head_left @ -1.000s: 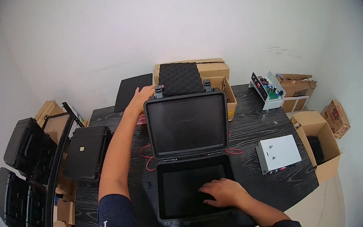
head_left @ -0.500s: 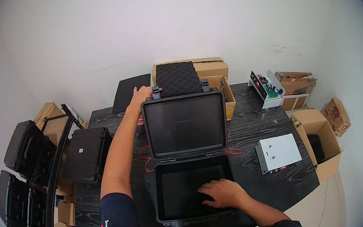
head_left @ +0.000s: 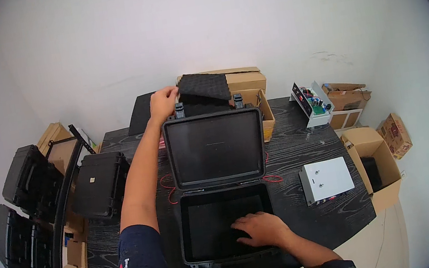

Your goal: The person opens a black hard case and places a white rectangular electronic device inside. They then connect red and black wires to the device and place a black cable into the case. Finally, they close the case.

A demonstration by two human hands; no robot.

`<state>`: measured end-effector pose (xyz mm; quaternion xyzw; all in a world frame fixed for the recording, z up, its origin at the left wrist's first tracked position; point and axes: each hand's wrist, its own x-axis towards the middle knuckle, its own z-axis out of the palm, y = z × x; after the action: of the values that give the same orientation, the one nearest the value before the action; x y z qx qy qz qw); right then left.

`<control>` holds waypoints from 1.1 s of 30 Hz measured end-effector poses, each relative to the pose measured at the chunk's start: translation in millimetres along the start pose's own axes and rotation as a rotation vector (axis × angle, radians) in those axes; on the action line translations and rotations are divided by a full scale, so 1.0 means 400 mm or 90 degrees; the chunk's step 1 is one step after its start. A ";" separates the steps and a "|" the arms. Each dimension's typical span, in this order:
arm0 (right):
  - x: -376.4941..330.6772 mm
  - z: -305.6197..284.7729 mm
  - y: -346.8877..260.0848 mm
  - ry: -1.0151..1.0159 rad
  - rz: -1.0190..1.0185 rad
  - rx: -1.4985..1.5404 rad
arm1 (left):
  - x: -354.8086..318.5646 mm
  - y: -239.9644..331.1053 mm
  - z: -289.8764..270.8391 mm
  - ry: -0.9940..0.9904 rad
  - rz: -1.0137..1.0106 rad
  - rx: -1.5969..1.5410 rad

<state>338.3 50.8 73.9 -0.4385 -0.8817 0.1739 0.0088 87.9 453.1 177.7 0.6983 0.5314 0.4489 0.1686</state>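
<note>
An open black hard case (head_left: 216,150) stands before me on the table, its lid raised and its base towards me. Behind the lid, my left hand (head_left: 164,102) pinches the left edge of a black egg-crate foam sheet (head_left: 203,86). The sheet is tilted above the case's latches, and its lower part is hidden by the lid. My right hand (head_left: 262,229) lies with fingers stretched out over the dark inside of the case's base, near its right front corner, holding nothing.
Cardboard boxes (head_left: 248,82) stand behind the lid. A closed black case (head_left: 97,185) lies left, beside a shelf with more cases. Red cable (head_left: 272,178) runs behind the open case. To the right are a white metal box (head_left: 329,179) and an opened electronics unit (head_left: 314,105).
My left hand has moved up slightly with the foam sheet's edge, and the sheet has tilted from its flatter position. My right hand has stayed in the base.
</note>
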 end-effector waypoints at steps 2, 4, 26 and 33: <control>0.000 0.002 0.002 -0.004 -0.002 0.003 | 0.020 0.010 0.009 0.100 0.077 -0.117; 0.004 -0.002 -0.002 -0.010 -0.013 0.003 | 0.046 0.022 -0.021 0.163 0.082 -0.204; 0.054 -0.084 0.051 0.765 -0.021 -0.067 | -0.428 0.270 -0.225 0.228 0.214 -0.540; 0.072 -0.059 0.072 0.728 0.067 -0.035 | -0.432 0.130 -0.128 0.156 0.219 -0.420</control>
<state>346.8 96.3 83.1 -0.5060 -0.7179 -0.1138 0.4643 72.0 266.5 165.0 0.6269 0.2495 0.6974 0.2417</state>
